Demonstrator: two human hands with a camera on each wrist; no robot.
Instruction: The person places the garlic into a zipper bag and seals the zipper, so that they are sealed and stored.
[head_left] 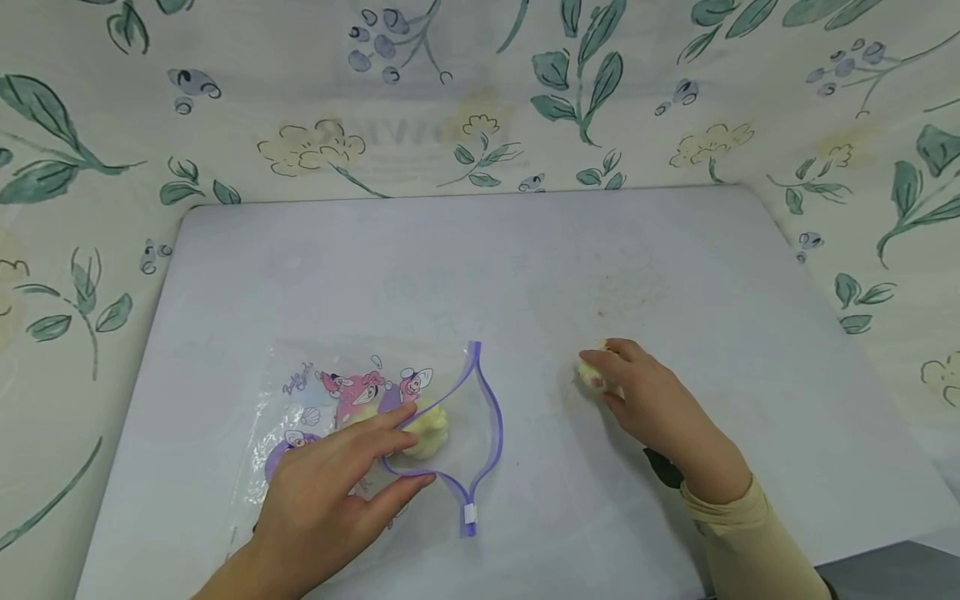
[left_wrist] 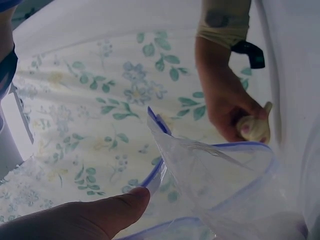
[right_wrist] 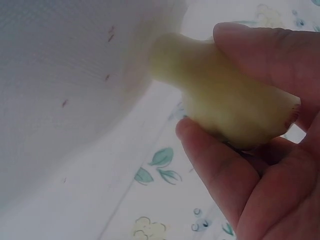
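Observation:
A clear zip bag (head_left: 255,450) with purple seal edges and cartoon prints lies on the white table, its mouth spread wide toward the right. Through its opening shows one pale yellow garlic bulb (head_left: 429,433). My left hand (head_left: 330,492) rests over the bag's mouth, thumb and fingers spread apart and touching the lip; its thumb (left_wrist: 125,207) lies against the purple edge in the left wrist view. Right of the bag, my right hand (head_left: 660,408) grips another garlic bulb (right_wrist: 225,95) between thumb and fingers. That bulb has a thick neck and a reddish-brown base.
The white table (head_left: 420,267) ends at a floral cloth (head_left: 465,92) at the back and both sides. Small brown crumbs (head_left: 601,314) lie beyond my right hand. A grey surface (head_left: 900,571) shows at the lower right corner.

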